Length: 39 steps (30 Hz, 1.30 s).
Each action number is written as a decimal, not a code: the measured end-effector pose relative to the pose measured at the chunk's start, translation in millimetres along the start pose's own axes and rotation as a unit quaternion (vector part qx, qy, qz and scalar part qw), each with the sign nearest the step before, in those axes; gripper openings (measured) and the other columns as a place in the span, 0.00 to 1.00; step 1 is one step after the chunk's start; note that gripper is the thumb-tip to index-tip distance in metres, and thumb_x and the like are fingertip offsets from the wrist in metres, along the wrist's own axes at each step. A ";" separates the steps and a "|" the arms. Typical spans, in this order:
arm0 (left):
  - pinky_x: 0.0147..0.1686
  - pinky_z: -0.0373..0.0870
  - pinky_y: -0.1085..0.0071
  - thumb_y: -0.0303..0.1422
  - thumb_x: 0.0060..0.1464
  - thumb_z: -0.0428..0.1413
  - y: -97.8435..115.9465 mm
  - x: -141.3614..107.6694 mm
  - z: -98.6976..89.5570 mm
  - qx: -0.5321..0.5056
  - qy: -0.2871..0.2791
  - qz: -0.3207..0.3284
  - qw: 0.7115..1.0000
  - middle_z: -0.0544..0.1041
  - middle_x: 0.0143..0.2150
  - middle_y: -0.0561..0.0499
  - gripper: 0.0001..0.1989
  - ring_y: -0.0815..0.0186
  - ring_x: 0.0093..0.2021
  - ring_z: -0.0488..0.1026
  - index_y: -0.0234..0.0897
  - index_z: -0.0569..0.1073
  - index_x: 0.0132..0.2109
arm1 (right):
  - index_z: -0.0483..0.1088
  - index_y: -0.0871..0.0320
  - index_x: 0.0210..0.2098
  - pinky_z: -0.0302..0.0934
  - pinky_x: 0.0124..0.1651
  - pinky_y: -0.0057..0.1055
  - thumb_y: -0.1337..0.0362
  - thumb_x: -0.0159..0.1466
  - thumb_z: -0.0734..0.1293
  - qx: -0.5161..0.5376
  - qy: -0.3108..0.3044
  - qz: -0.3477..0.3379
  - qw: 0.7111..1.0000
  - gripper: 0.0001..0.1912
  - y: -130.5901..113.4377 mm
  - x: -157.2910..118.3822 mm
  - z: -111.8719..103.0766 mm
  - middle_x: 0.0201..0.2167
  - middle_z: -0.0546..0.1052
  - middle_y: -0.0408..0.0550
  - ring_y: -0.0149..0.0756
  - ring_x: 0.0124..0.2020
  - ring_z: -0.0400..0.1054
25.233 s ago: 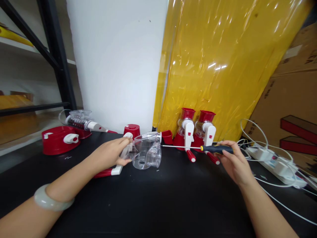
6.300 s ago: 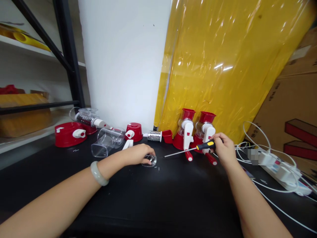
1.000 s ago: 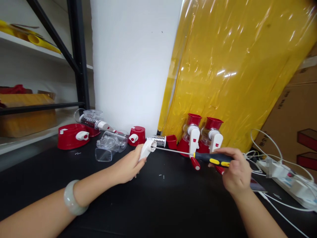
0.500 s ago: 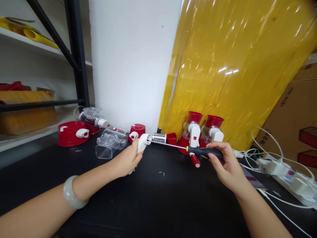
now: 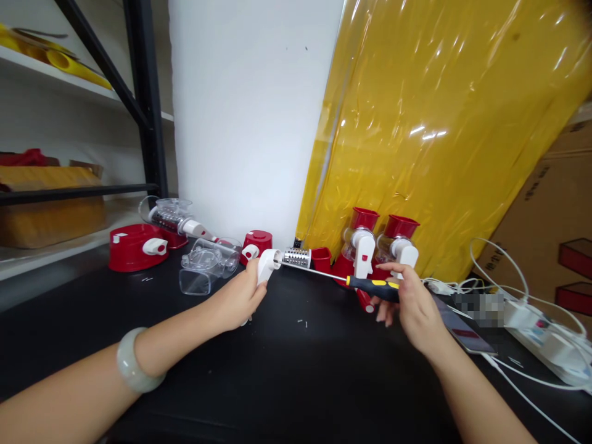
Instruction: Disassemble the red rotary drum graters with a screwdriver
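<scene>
My left hand (image 5: 240, 296) is closed round a white plastic crank handle (image 5: 267, 265), its round hollow end turned to the right. In my right hand (image 5: 411, 302) is a screwdriver (image 5: 372, 287) with a dark blue and yellow grip, held nearly level. Its long shaft points left, and the tip sits at the opening of the white part; the exact contact is too small to make out. Just behind the shaft lies a metal grater drum (image 5: 296, 256). Two rotary graters (image 5: 363, 246) with red hoppers stand behind the screwdriver grip.
Red bases (image 5: 137, 248) and clear plastic housings (image 5: 198, 274) sit at the left. Several small screws (image 5: 303, 322) lie on the black table (image 5: 296, 382). A phone (image 5: 465, 327), white cables and a power strip (image 5: 555, 351) occupy the right side. A shelf (image 5: 55, 264) borders the left.
My right hand has shifted its hold on the screwdriver; its fingers now reach under the grip, and the grip has turned to show more yellow. The left hand stays still.
</scene>
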State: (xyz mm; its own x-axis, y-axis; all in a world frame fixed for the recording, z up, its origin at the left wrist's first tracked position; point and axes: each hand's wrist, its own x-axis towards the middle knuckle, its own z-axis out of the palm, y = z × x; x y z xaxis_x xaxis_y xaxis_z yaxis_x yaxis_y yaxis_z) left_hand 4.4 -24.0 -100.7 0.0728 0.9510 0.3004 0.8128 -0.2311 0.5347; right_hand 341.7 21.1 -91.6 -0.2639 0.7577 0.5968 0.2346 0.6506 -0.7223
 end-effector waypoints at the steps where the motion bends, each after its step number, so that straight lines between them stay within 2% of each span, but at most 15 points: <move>1: 0.32 0.65 0.64 0.37 0.63 0.42 0.0 -0.5 0.5 0.010 0.000 0.005 1.000 0.74 0.33 0.44 0.17 0.54 0.32 0.74 0.31 0.56 0.54 | 0.64 0.55 0.50 0.57 0.16 0.27 0.47 0.71 0.54 -0.039 0.010 0.017 0.999 0.21 1.1 0.8 -1.2 0.20 0.70 0.39 0.32 0.14 0.64; 3: 0.32 0.65 0.64 0.38 0.63 0.42 0.1 -1.4 1.3 0.026 -0.007 0.013 1.000 0.74 0.34 0.44 0.17 0.53 0.33 0.74 0.32 0.56 0.54 | 0.67 0.55 0.43 0.55 0.17 0.26 0.50 0.70 0.58 -0.114 0.040 0.015 0.993 0.16 1.8 2.5 -4.9 0.18 0.67 0.37 0.30 0.14 0.61; 5: 0.31 0.64 0.64 0.38 0.63 0.41 0.2 -1.7 1.7 0.034 -0.014 0.012 0.999 0.73 0.34 0.44 0.16 0.53 0.33 0.74 0.32 0.57 0.53 | 0.67 0.55 0.42 0.60 0.23 0.27 0.53 0.70 0.60 -0.148 0.054 -0.025 0.987 0.13 1.1 3.9 -8.2 0.24 0.71 0.40 0.31 0.21 0.65; 8: 0.30 0.64 0.64 0.37 0.63 0.42 -1.0 -0.2 1.0 0.034 -0.005 0.005 0.999 0.73 0.32 0.45 0.17 0.55 0.31 0.74 0.31 0.56 0.53 | 0.66 0.54 0.46 0.65 0.35 0.31 0.57 0.69 0.62 -0.171 0.025 -0.091 0.981 0.10 -0.3 5.0 -9.3 0.36 0.73 0.45 0.35 0.34 0.70; 11: 0.30 0.64 0.64 0.38 0.63 0.42 -3.0 2.2 -0.2 0.028 0.018 -0.002 0.999 0.72 0.31 0.46 0.16 0.56 0.29 0.73 0.31 0.56 0.53 | 0.65 0.53 0.45 0.65 0.41 0.33 0.60 0.68 0.64 -0.171 -0.002 -0.153 0.973 0.07 -0.5 6.5 -6.4 0.38 0.70 0.46 0.36 0.39 0.68; 14: 0.29 0.63 0.65 0.38 0.63 0.41 -3.3 2.5 -0.5 0.025 0.015 -0.007 1.000 0.72 0.29 0.47 0.15 0.56 0.28 0.73 0.32 0.57 0.51 | 0.66 0.53 0.44 0.64 0.44 0.35 0.62 0.67 0.65 -0.160 0.012 -0.195 0.968 0.06 0.8 7.9 -4.2 0.39 0.68 0.47 0.38 0.41 0.67; 17: 0.27 0.62 0.67 0.38 0.64 0.40 -1.9 0.5 0.3 0.025 0.007 -0.018 0.999 0.72 0.28 0.48 0.14 0.56 0.28 0.73 0.33 0.56 0.50 | 0.66 0.53 0.46 0.65 0.44 0.35 0.60 0.66 0.66 -0.151 0.021 -0.164 0.975 0.10 4.0 6.5 -3.3 0.41 0.69 0.48 0.38 0.41 0.68; 19: 0.27 0.63 0.66 0.38 0.64 0.41 -0.4 -1.1 0.5 0.034 0.008 -0.020 0.999 0.72 0.28 0.47 0.14 0.55 0.28 0.74 0.33 0.56 0.50 | 0.64 0.54 0.52 0.66 0.37 0.33 0.55 0.69 0.62 -0.112 0.000 -0.106 0.988 0.15 6.5 4.0 -2.2 0.38 0.72 0.48 0.36 0.35 0.71; 22: 0.28 0.63 0.66 0.38 0.63 0.41 2.3 -2.7 -0.2 0.048 0.003 -0.017 0.999 0.73 0.29 0.46 0.15 0.55 0.29 0.74 0.33 0.56 0.51 | 0.65 0.57 0.53 0.61 0.24 0.30 0.52 0.72 0.53 -0.092 -0.015 -0.019 0.995 0.19 8.5 1.1 0.4 0.22 0.72 0.41 0.34 0.20 0.67; 24: 0.29 0.63 0.65 0.37 0.63 0.41 4.2 -3.3 -1.1 0.053 -0.005 -0.014 0.999 0.73 0.29 0.46 0.16 0.54 0.29 0.74 0.32 0.56 0.53 | 0.69 0.57 0.47 0.59 0.24 0.29 0.52 0.72 0.54 -0.136 0.007 -0.007 0.991 0.19 8.2 1.8 1.7 0.17 0.68 0.38 0.34 0.17 0.64; 29: 0.27 0.62 0.66 0.36 0.63 0.41 4.2 -2.2 -1.8 0.052 0.017 -0.009 0.998 0.73 0.28 0.47 0.16 0.55 0.28 0.73 0.30 0.57 0.52 | 0.70 0.54 0.43 0.65 0.39 0.34 0.60 0.69 0.62 -0.172 0.032 -0.134 0.975 0.07 5.2 8.4 2.3 0.36 0.75 0.47 0.36 0.35 0.71; 32: 0.28 0.62 0.66 0.37 0.63 0.42 1.1 -0.5 -0.9 0.055 0.028 -0.009 0.998 0.72 0.29 0.47 0.15 0.56 0.28 0.73 0.32 0.57 0.51 | 0.70 0.52 0.41 0.65 0.47 0.37 0.65 0.66 0.66 -0.120 0.045 -0.214 0.968 0.04 1.2 9.0 3.9 0.39 0.73 0.48 0.39 0.44 0.69; 34: 0.28 0.62 0.66 0.37 0.63 0.41 -0.4 0.2 -0.1 0.056 0.021 -0.012 0.998 0.72 0.30 0.47 0.14 0.57 0.29 0.73 0.33 0.57 0.51 | 0.68 0.51 0.41 0.66 0.47 0.37 0.65 0.64 0.69 -0.063 0.066 -0.208 0.974 0.07 -2.0 7.2 6.0 0.40 0.72 0.47 0.39 0.45 0.69; 37: 0.29 0.62 0.66 0.37 0.63 0.41 -1.1 0.3 0.8 0.056 0.014 -0.015 0.998 0.72 0.31 0.47 0.14 0.57 0.30 0.73 0.33 0.56 0.51 | 0.65 0.51 0.44 0.68 0.44 0.36 0.59 0.61 0.71 -0.006 0.083 -0.134 0.987 0.14 -4.5 3.4 9.5 0.41 0.74 0.48 0.39 0.44 0.71; 39: 0.29 0.62 0.66 0.37 0.63 0.42 -1.0 0.0 1.3 0.064 0.021 -0.014 0.998 0.72 0.32 0.46 0.14 0.56 0.31 0.74 0.33 0.56 0.51 | 0.64 0.52 0.48 0.69 0.39 0.36 0.51 0.66 0.66 0.020 0.061 -0.071 0.995 0.16 -3.1 1.1 10.7 0.40 0.76 0.50 0.39 0.39 0.73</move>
State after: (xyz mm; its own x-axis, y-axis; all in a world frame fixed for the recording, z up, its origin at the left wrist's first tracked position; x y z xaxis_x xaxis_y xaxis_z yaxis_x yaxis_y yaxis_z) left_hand 4.3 -23.4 -102.3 0.0270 0.9467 0.3210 0.8816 -0.1739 0.4388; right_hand 330.6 19.4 -92.4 -0.1762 0.6599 0.7304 0.1649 0.7514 -0.6390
